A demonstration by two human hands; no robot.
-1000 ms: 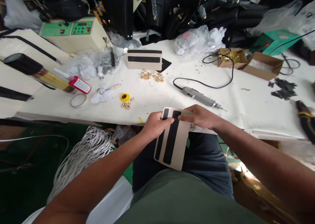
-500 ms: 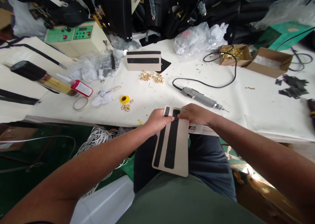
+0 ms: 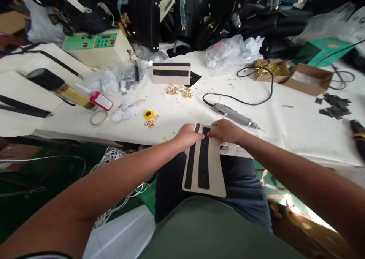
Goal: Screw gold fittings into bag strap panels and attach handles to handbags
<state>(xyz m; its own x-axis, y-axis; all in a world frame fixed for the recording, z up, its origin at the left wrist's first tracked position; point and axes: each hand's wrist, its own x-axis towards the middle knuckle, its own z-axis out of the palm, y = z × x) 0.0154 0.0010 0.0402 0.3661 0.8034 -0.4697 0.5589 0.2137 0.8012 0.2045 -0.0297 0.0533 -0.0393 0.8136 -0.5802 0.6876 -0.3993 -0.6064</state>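
Note:
A beige panel with two black strips (image 3: 216, 168) hangs over my lap at the table's front edge. My left hand (image 3: 189, 136) grips its upper left edge, thumb on the wide black strip. At the upper right edge, my right hand (image 3: 224, 131) grips the same panel, its thumb also near that strip. The fingers behind the panel are hidden. A similar beige panel (image 3: 171, 79) stands further back on the table, with small gold pieces (image 3: 179, 91) in front of it. To the right lies a grey electric screwdriver (image 3: 234, 114).
On the white table (image 3: 302, 133) are a yellow ring (image 3: 148, 115), a red-labelled bottle (image 3: 102, 100), a tape roll (image 3: 99, 117), cardboard boxes (image 3: 309, 79), black plates (image 3: 335, 106) and a control box (image 3: 97, 48). Black bags (image 3: 144, 19) line the back.
The held panel's lower end has swung slightly right and up, and the panel looks more bent. Both hands keep their hold. The whole view has shifted a little.

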